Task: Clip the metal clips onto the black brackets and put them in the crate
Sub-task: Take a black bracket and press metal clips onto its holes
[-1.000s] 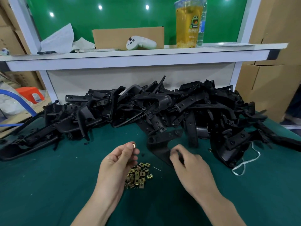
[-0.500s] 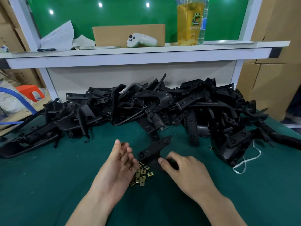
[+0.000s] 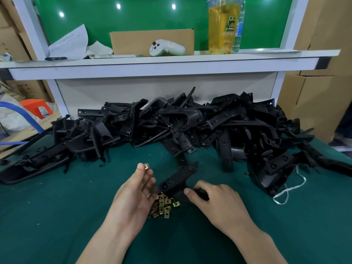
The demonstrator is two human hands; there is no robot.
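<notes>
Brass clip [image 3: 146, 166], small, light and, I judge, slippery, is pinched at the fingertips of my left hand [image 3: 137, 189], just left of the stiff black bracket [image 3: 179, 178] my right hand [image 3: 219, 201] grips by its near end.

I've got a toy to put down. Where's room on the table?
Bare mat lies left of the left hand and right of the right hand, below the white string. Crowded: the bracket pile behind, clips between the hands.
</notes>
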